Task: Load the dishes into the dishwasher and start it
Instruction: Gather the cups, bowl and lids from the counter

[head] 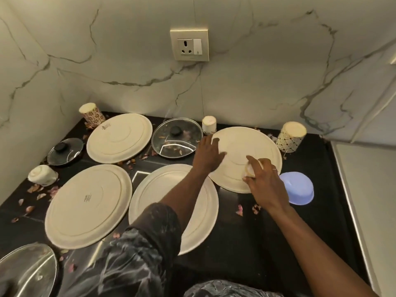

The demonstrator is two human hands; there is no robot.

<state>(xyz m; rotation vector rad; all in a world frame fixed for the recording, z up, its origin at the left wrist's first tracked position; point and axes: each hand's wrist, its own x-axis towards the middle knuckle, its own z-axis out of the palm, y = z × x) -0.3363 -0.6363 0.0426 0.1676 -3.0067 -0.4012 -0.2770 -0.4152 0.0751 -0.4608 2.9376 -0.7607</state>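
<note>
Resting flat, your left hand touches the inverted plate by the countertop's back edge; your right hand grips a small cup.

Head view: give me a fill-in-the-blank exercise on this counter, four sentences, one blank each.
1. The counter holds ____ large white plates.
2. The right hand grips a small ____.
3. The left hand rests flat on a ____.
4. The bigger glass lid has a ____ knob.
Missing words: four; cup; plate; black.
</note>
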